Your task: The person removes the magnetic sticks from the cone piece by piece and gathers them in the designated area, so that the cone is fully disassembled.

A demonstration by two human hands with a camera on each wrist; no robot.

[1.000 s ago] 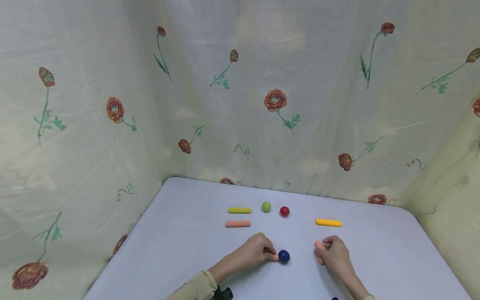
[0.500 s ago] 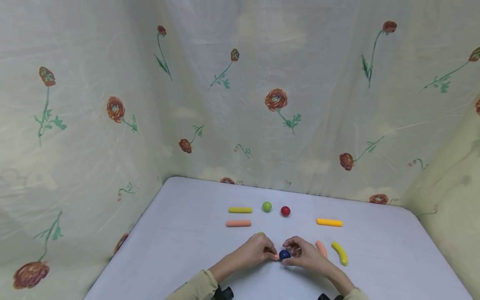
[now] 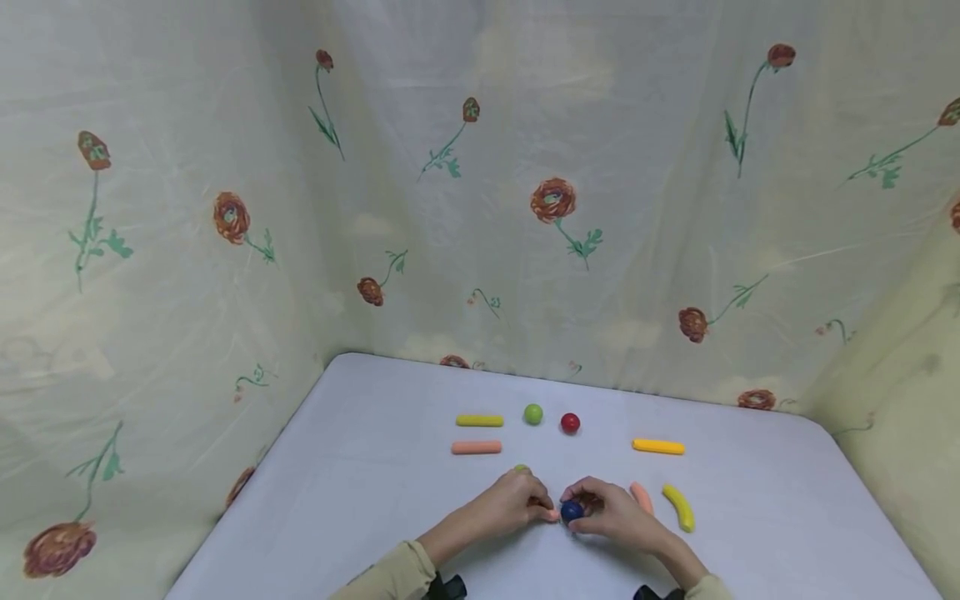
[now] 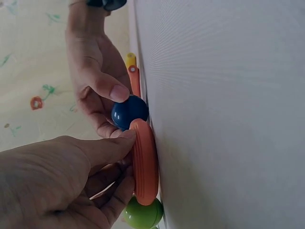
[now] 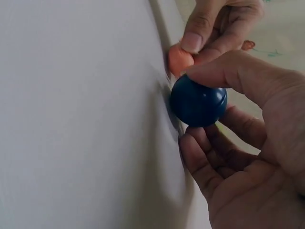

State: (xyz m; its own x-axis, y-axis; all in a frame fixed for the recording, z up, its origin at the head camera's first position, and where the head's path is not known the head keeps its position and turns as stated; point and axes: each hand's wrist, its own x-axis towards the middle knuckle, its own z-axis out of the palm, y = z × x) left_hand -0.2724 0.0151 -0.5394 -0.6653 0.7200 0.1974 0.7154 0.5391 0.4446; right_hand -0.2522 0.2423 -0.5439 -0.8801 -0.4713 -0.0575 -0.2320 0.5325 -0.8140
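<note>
Thumb and fingers of my left hand (image 3: 510,498) pinch a curved orange piece (image 4: 145,162) with ridges along its side. My right hand (image 3: 611,512) holds a glossy dark blue ball (image 5: 198,101) between thumb and fingers. The ball sits right at the end of the orange piece, low over the white table. At the piece's other end a green ball (image 4: 144,213) shows in the left wrist view; in the head view my left hand mostly hides it. Just beyond the right hand lies another curved salmon piece (image 3: 642,497), partly covered by it.
A curved yellow piece (image 3: 679,507) lies to the right on the table (image 3: 360,467). Farther back are a yellow-green stick (image 3: 480,421), a salmon stick (image 3: 476,447), a green ball (image 3: 532,414), a red ball (image 3: 570,423) and an orange-yellow stick (image 3: 657,447). Flowered curtains (image 3: 450,208) surround the table.
My right hand has let go of the curved salmon piece, moved left and taken hold of the blue ball. The yellow curved piece is now uncovered. My left hand stays in place.
</note>
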